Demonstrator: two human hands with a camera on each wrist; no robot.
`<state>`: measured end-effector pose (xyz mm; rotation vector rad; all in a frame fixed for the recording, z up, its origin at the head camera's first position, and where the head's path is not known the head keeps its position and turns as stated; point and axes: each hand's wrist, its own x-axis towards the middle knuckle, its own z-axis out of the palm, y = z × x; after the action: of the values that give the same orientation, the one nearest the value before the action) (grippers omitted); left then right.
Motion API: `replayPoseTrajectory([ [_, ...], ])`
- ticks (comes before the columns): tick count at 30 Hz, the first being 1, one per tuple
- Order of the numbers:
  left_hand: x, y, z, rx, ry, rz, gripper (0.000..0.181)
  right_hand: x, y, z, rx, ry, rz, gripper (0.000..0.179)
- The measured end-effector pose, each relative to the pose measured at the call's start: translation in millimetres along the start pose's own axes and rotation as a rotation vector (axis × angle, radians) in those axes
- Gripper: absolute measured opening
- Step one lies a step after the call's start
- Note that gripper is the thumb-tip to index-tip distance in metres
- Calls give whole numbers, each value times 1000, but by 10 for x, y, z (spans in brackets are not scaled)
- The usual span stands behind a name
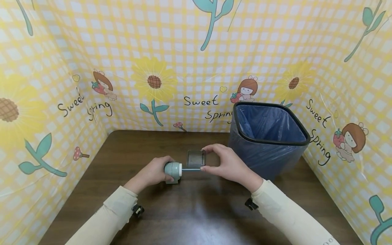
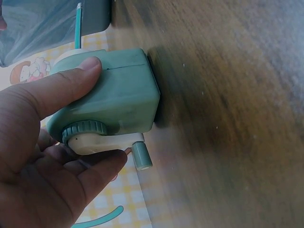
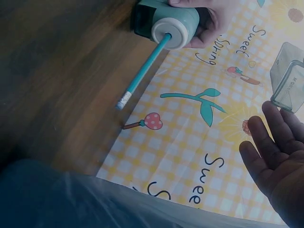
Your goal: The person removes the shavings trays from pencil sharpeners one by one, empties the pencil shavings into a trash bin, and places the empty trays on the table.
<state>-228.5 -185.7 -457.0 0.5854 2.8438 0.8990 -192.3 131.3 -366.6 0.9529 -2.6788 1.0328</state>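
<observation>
My left hand [image 1: 152, 173] grips a green hand-crank pencil sharpener [image 1: 172, 170], its thumb across the body. Toward the right, a teal pencil [image 3: 145, 71] sticks out of the sharpener's white round front, its eraser end free. The crank handle [image 2: 141, 155] shows in the left wrist view beside the curled fingers. A clear grey plastic box [image 1: 196, 158], open on one side, is pinched by my right hand [image 1: 229, 165] just behind the pencil. In the right wrist view a dark opening [image 3: 144, 21] shows in the sharpener's base; the right thumb is hidden there.
A bin with a black rim [image 1: 272, 142] and blue liner [image 1: 264, 120] stands at the back right, close beside my right hand. The brown wooden table [image 1: 196, 217] lies below. A yellow checked cloth [image 1: 122, 51] walls off the back and both sides.
</observation>
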Motion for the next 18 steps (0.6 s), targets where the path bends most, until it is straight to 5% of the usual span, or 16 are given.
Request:
replayPoseTrajectory([
  [18, 2, 8, 5, 5, -3, -4, 62, -75, 90, 189, 41, -9, 27, 61],
])
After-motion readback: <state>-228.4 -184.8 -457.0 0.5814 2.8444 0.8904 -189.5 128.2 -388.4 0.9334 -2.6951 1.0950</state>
